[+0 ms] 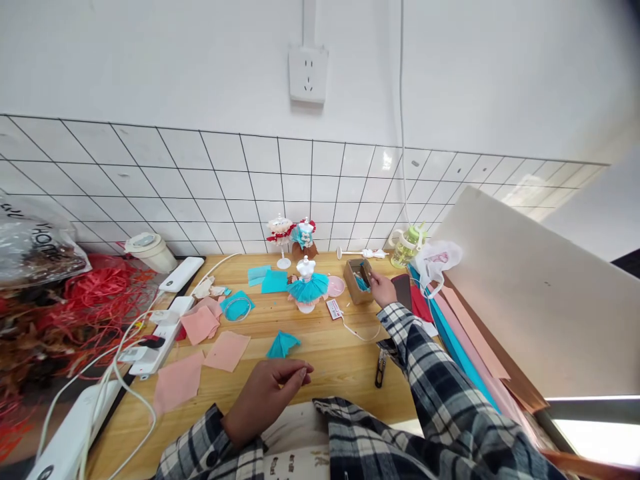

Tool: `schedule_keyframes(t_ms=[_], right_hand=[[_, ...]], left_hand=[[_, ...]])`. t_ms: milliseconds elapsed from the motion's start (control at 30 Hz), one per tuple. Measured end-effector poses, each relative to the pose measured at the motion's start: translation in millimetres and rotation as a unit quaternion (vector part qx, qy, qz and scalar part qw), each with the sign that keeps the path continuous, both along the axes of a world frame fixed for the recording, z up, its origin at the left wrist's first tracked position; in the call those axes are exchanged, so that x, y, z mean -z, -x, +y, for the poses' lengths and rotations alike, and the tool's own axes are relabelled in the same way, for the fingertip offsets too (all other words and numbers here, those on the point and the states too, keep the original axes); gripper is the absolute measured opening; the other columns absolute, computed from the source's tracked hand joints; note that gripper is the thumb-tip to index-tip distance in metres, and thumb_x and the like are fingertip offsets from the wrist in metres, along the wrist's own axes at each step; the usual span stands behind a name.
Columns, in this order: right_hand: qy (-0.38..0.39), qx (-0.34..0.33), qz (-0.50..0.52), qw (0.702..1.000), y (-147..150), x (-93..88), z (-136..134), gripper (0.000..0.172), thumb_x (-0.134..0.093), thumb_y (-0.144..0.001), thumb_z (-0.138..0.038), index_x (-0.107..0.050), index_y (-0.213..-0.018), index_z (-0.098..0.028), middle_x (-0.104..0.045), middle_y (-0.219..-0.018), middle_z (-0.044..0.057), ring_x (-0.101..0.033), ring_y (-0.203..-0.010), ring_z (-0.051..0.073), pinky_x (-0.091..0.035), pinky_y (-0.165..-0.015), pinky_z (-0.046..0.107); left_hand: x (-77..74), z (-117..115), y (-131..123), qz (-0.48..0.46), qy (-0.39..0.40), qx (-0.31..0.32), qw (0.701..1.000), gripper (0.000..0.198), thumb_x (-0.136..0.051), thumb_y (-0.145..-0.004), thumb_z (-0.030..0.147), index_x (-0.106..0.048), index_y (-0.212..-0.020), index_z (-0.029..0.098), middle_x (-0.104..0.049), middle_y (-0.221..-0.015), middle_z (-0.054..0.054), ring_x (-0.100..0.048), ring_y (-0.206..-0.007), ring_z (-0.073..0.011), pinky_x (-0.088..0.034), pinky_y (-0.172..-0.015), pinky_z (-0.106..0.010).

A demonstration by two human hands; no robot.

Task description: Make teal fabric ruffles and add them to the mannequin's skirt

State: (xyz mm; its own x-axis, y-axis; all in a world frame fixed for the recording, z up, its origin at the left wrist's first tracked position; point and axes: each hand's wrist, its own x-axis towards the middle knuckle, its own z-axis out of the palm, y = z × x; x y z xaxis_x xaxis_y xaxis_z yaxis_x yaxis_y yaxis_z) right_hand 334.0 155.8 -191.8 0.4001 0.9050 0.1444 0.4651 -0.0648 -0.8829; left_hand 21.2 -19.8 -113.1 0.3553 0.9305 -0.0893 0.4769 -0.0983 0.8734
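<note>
My left hand (270, 393) rests near the front edge of the wooden table (330, 360), fingers curled together with nothing visible in them. A folded teal fabric piece (283, 345) lies just beyond it. My right hand (383, 289) reaches far out to a small brown cardboard box (356, 280) and touches its right rim; teal scraps lie inside the box. Whether the fingers pinch something is hidden. A small white mannequin with a teal tutu (307, 287) stands left of the box.
Pink fabric squares (200, 347) and teal pieces (267, 279) lie scattered at left. A white power strip (160, 337) with cables, red raffia (95, 300), black snips (381, 370), two dressed mini mannequins (295, 237), a green bottle (407, 245) and coloured sheets (465, 340) surround the work area.
</note>
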Motion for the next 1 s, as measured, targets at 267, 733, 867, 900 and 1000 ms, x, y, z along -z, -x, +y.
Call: schedule_keyframes(t_ms=[267,733,867,900,1000], right_hand=[[-0.003,-0.001,-0.063,0.998,10,-24.1,-19,0.035,-0.049,-0.085,-0.027,-0.068,-0.105,-0.006,-0.070,-0.091,0.014,-0.064,-0.084,0.021,-0.043,-0.079,0.033],[-0.037,-0.339,0.109,0.934,131,-55.6,-159,0.014,-0.068,-0.078,-0.025,-0.075,-0.089,-0.022,-0.069,-0.099,0.006,-0.064,-0.095,0.019,-0.050,-0.087,0.032],[-0.044,-0.314,0.120,0.941,135,-51.4,-159,0.007,-0.070,-0.075,-0.021,-0.075,-0.080,-0.022,-0.070,-0.095,0.006,-0.065,-0.091,0.018,-0.051,-0.084,0.031],[-0.052,-0.310,0.118,0.942,136,-50.5,-160,0.006,-0.070,-0.075,-0.019,-0.074,-0.079,-0.021,-0.071,-0.094,0.006,-0.066,-0.089,0.017,-0.052,-0.082,0.030],[-0.087,-0.313,0.092,0.941,138,-48.0,-163,0.008,-0.068,-0.076,-0.017,-0.073,-0.080,-0.021,-0.071,-0.094,0.006,-0.066,-0.088,0.017,-0.052,-0.081,0.030]], left_hand=[[3.9,0,6,0.012,-0.003,-0.015,1.000,0.025,-0.051,-0.085,0.033,-0.074,-0.087,0.021,-0.076,-0.077,-0.002,-0.070,-0.073,-0.0171,-0.054,-0.066,-0.024],[7.8,5,1,0.007,-0.006,0.006,1.000,0.026,-0.049,-0.088,0.035,-0.073,-0.090,0.024,-0.074,-0.076,0.001,-0.067,-0.072,-0.0148,-0.049,-0.068,-0.021],[9.4,5,0,0.001,0.010,0.002,1.000,0.026,-0.050,-0.088,0.035,-0.073,-0.087,0.024,-0.073,-0.075,0.001,-0.066,-0.072,-0.0158,-0.048,-0.067,-0.021],[10.8,5,0,-0.001,0.017,-0.001,1.000,0.027,-0.050,-0.088,0.036,-0.073,-0.088,0.024,-0.073,-0.076,0.001,-0.066,-0.073,-0.0161,-0.048,-0.068,-0.022],[16.8,4,0,-0.014,0.036,-0.007,0.999,0.026,-0.050,-0.087,0.036,-0.073,-0.087,0.023,-0.073,-0.078,0.000,-0.066,-0.075,-0.0170,-0.048,-0.069,-0.023]])
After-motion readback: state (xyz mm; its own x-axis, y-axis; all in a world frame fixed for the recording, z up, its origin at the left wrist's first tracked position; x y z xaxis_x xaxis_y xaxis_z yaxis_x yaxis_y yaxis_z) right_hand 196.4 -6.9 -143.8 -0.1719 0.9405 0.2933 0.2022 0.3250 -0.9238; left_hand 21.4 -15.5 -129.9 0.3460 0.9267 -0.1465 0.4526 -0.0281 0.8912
